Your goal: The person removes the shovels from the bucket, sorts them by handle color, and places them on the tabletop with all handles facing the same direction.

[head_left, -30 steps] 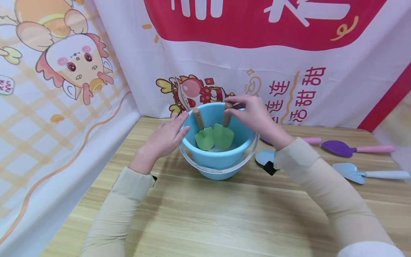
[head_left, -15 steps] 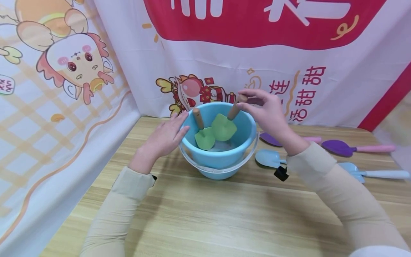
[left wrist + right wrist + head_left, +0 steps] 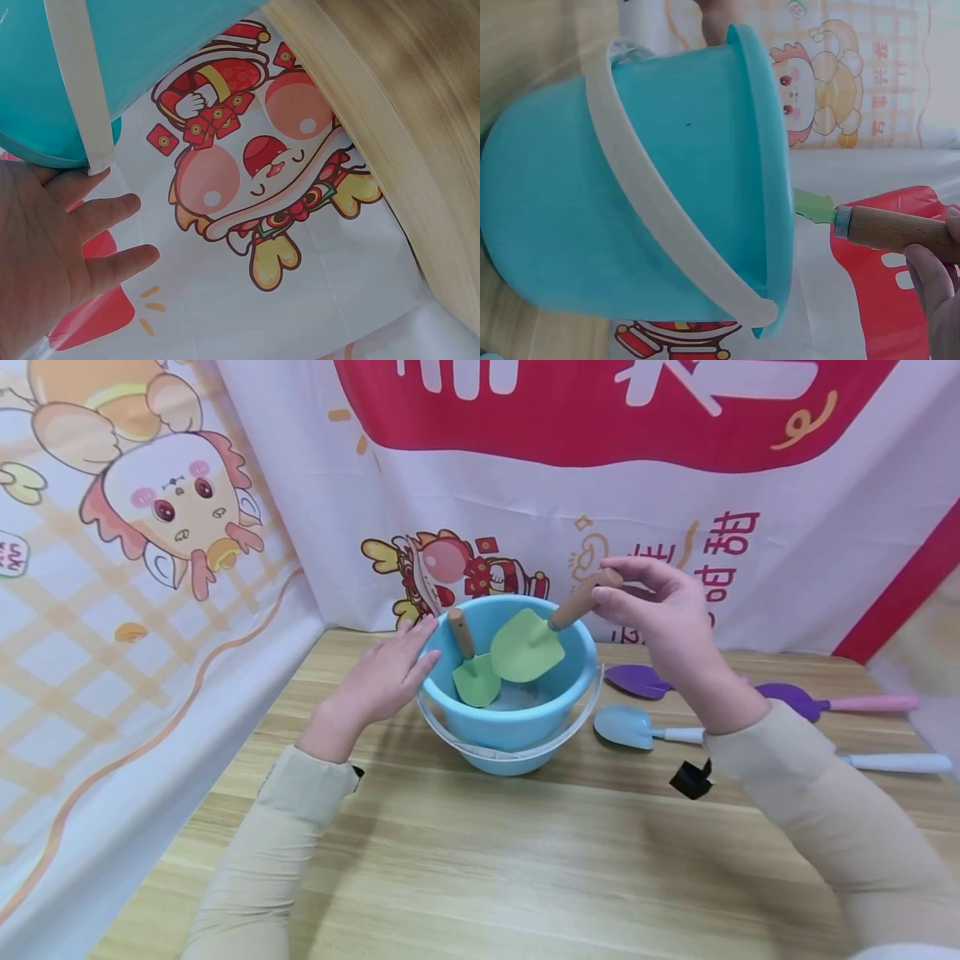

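Note:
A light blue bucket [image 3: 510, 735] with a white handle [image 3: 525, 750] hanging down its front stands on the table. My left hand [image 3: 382, 672] rests on its left rim with fingers extended; the left wrist view shows the spread fingers of this left hand [image 3: 52, 247] at the rim. By its wooden grip, my right hand [image 3: 667, 610] pinches a green hand trowel [image 3: 528, 647], tilted over the right rim with its blade over the bucket's opening. A second green trowel [image 3: 477, 681] leans inside the bucket, wooden grip up. The right wrist view shows the held trowel's wooden handle [image 3: 896, 229] beyond the rim.
Right of the bucket lie a light blue trowel [image 3: 626, 727], a purple trowel [image 3: 637, 681], another purple one with a pink handle [image 3: 873, 703], and one with a pale blue handle [image 3: 900, 763], partly behind my right arm. Printed cloth [image 3: 465, 493] hangs behind the wooden table [image 3: 480, 860].
My right hand has moved right and up, drawing the green trowel upward and tilting its handle over the bucket's right rim. The left hand stays on the rim.

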Action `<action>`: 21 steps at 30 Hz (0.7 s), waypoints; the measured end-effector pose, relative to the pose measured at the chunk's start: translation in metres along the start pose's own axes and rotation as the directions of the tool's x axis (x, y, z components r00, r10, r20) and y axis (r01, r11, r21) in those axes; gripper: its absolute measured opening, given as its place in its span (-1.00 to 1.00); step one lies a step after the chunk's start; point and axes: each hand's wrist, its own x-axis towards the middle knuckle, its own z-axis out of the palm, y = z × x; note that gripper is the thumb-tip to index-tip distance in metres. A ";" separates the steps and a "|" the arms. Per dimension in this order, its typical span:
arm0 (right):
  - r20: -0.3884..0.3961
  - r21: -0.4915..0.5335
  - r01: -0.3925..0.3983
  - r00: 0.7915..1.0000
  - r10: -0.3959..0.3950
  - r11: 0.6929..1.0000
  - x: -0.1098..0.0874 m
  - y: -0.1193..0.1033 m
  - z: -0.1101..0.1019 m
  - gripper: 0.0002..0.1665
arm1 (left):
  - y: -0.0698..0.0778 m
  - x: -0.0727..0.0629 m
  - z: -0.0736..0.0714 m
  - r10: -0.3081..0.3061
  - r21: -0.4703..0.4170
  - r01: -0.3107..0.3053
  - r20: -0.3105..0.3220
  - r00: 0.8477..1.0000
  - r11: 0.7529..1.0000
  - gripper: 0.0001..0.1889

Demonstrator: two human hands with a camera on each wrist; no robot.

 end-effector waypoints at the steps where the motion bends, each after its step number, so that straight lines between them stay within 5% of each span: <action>1: -0.007 0.025 -0.012 1.000 0.013 1.000 -0.001 -0.001 -0.002 -0.65 | 0.000 0.000 0.000 -0.001 0.000 0.001 0.000 1.000 1.000 -0.30; 9: -0.057 0.235 -0.069 0.995 0.084 0.970 -0.013 -0.012 -0.024 -0.68 | 0.000 0.002 0.001 0.007 0.002 -0.007 0.006 1.000 1.000 -0.30; 21: -0.119 0.492 -0.074 0.981 0.151 0.868 -0.031 -0.017 -0.064 -0.75 | 0.003 0.004 0.003 0.001 0.007 -0.001 0.007 1.000 1.000 -0.31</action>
